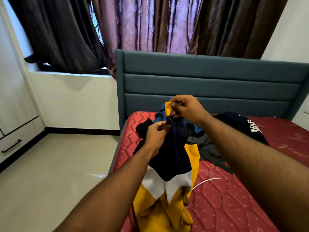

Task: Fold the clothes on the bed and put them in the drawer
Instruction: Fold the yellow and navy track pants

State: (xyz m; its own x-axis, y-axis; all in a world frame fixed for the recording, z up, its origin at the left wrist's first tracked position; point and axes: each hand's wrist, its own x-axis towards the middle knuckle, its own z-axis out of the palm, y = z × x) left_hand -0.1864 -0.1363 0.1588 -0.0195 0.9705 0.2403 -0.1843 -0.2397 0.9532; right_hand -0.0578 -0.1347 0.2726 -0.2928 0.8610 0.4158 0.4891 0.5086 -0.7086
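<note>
A navy, white and yellow garment [172, 158] hangs in the air over the near left corner of the red mattress [234, 198]. My left hand [156, 133] pinches its navy fabric near the top. My right hand [185, 107] pinches the yellow edge just above, a little higher and farther away. The garment's yellow lower part trails down onto the mattress. Behind it lies a heap of other clothes: a blue piece [161, 113], a black piece [143, 128], a dark grey piece [209, 148] and a black garment with white lettering [250, 128].
A teal padded headboard [209, 81] stands behind the mattress, with dark curtains [150, 24] above. A white cabinet with a drawer and black handle [11, 145] is at the far left. Beige tiled floor [58, 164] lies between bed and cabinet. A white cord [205, 181] lies on the mattress.
</note>
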